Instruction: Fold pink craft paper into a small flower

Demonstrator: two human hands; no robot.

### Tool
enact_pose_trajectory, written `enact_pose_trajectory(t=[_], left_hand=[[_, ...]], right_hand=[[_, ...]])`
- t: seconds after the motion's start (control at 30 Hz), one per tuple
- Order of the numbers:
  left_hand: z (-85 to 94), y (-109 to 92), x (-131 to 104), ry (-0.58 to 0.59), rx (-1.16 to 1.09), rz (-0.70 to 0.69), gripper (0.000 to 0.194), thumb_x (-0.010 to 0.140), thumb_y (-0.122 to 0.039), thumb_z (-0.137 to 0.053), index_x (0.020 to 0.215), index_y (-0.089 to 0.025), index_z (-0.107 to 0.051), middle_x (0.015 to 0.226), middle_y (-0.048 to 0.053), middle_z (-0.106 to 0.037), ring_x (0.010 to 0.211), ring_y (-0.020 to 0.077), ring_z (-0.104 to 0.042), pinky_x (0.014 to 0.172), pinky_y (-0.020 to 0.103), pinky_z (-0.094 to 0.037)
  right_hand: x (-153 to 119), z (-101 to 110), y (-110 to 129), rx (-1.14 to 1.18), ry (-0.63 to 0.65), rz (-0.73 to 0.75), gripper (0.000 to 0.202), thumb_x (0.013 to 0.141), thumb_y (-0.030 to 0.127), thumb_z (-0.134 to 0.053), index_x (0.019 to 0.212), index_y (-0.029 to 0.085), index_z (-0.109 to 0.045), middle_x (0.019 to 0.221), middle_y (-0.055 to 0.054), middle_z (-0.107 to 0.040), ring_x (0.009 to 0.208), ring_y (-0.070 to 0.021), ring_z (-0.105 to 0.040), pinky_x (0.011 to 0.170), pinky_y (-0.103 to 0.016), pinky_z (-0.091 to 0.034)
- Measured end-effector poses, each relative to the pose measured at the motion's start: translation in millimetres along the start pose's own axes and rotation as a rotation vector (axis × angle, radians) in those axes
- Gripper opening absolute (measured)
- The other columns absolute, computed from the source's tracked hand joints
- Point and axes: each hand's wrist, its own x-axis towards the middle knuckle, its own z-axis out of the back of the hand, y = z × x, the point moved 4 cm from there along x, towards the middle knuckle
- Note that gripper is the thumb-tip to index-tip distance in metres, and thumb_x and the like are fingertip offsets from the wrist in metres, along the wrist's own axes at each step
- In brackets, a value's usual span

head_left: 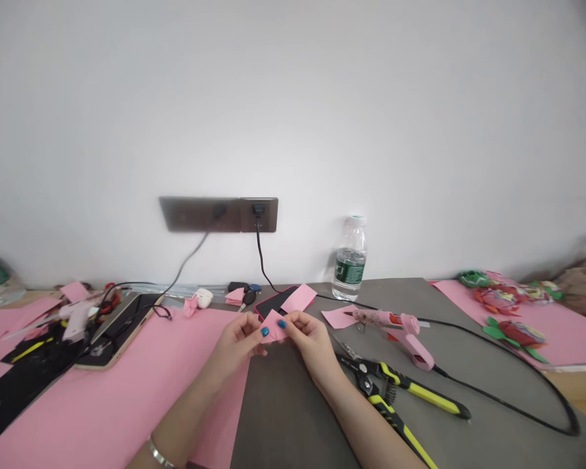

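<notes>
Between my two hands is a small piece of pink paper (273, 323) with crease lines across it. My left hand (243, 340) pinches its left side, thumb on top. On the right side, my right hand (306, 332) grips it the same way, the thumb pressing near the top edge. The fingers behind the paper are partly hidden. Just beyond my hands lies a phone in a pink-edged case (272, 304), with a loose pink paper rectangle (299, 298) resting on it.
A pink glue gun (395, 326) trails a black cable on the right, near yellow-and-black pliers (395, 385). A water bottle (350, 264) stands by the wall. Pink sheets (141, 397) and a tablet-like device (120, 330) lie left. Paper flowers (512, 332) sit far right.
</notes>
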Motion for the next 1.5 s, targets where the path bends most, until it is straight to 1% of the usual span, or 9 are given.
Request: enact_pose_trajectory(t=[0.2,0.3,0.47,0.73,0.83,0.93,1.1,1.3,1.5], left_hand=[[-1.6,3,0,0.073,0.077,0.073,0.039,0.069,-0.047,-0.079,0.086,-0.014,-0.069,0.080,0.004,-0.062,0.074,0.0132,-0.057,0.063,0.022,-0.048],[-0.4,6,0,0.118,0.127,0.070,0.036,0.071,-0.048,-0.077,0.078,-0.013,-0.068,0.072,0.001,-0.059,0.064,0.0102,-0.053,0.061,0.022,-0.045],[0.0,9,1,0.126,0.191,0.065,0.038,0.072,-0.050,-0.075,0.079,-0.013,-0.067,0.067,0.000,-0.057,0.059,0.0100,-0.049,0.056,0.023,-0.040],[-0.9,7,2,0.149,0.311,-0.005,0.038,0.074,-0.050,-0.072,0.073,-0.014,-0.062,0.062,-0.002,-0.052,0.055,0.0104,-0.047,0.052,0.023,-0.038],[-0.3,4,2,0.100,0.311,-0.032,0.038,0.074,-0.050,-0.072,0.068,-0.015,-0.057,0.061,-0.003,-0.052,0.054,0.0099,-0.046,0.050,0.022,-0.037],[3.8,4,2,-0.013,0.257,-0.066,0.039,0.076,-0.053,-0.069,0.078,-0.015,-0.061,0.062,-0.004,-0.050,0.051,0.0085,-0.043,0.048,0.020,-0.034],[6.7,6,5,-0.070,0.162,-0.105,0.041,0.076,-0.054,-0.069,0.088,-0.015,-0.067,0.069,-0.001,-0.052,0.058,0.0111,-0.046,0.049,0.021,-0.039],[6.2,1,2,-0.033,0.182,-0.087,0.038,0.076,-0.049,-0.071,0.089,-0.014,-0.071,0.071,0.002,-0.059,0.063,0.0130,-0.048,0.058,0.023,-0.039],[10.5,-7,0,0.046,0.296,-0.039,0.032,0.079,-0.045,-0.068,0.069,-0.014,-0.070,0.064,0.001,-0.062,0.065,0.0160,-0.055,0.063,0.025,-0.040]], right_hand=[[1,-1,4,-0.055,0.036,-0.006,0.035,0.062,0.048,-0.081,0.061,0.016,-0.069,0.055,0.000,-0.064,0.044,-0.0107,-0.054,0.045,-0.023,-0.046],[1,0,6,-0.098,0.027,0.034,0.032,0.064,0.047,-0.078,0.062,0.016,-0.072,0.058,-0.002,-0.067,0.043,-0.0106,-0.052,0.042,-0.023,-0.045],[-1,1,7,-0.190,0.019,0.081,0.021,0.068,0.038,-0.075,0.068,0.017,-0.077,0.061,-0.003,-0.070,0.045,-0.0104,-0.050,0.041,-0.021,-0.042],[-6,-1,11,-0.343,0.034,0.248,0.013,0.077,0.027,-0.068,0.076,0.018,-0.077,0.069,-0.005,-0.072,0.058,-0.0156,-0.059,0.054,-0.025,-0.046],[-9,0,20,-0.415,-0.011,0.380,0.017,0.083,0.025,-0.060,0.089,0.019,-0.075,0.075,-0.005,-0.070,0.067,-0.0172,-0.060,0.058,-0.026,-0.046],[-12,1,28,-0.498,-0.090,0.499,0.016,0.085,0.019,-0.057,0.092,0.020,-0.071,0.073,-0.002,-0.061,0.063,-0.0152,-0.053,0.057,-0.026,-0.043],[-14,-9,29,-0.614,0.048,0.550,0.016,0.080,0.009,-0.058,0.080,0.021,-0.069,0.079,-0.003,-0.056,0.072,-0.0170,-0.055,0.061,-0.027,-0.044],[-12,-8,24,-0.690,0.062,0.545,0.011,0.081,0.013,-0.063,0.077,0.022,-0.068,0.089,-0.004,-0.056,0.080,-0.0189,-0.056,0.071,-0.030,-0.046],[-14,-12,21,-0.760,0.158,0.517,0.011,0.078,0.012,-0.070,0.081,0.023,-0.070,0.110,-0.007,-0.057,0.088,-0.0206,-0.056,0.084,-0.038,-0.045]])
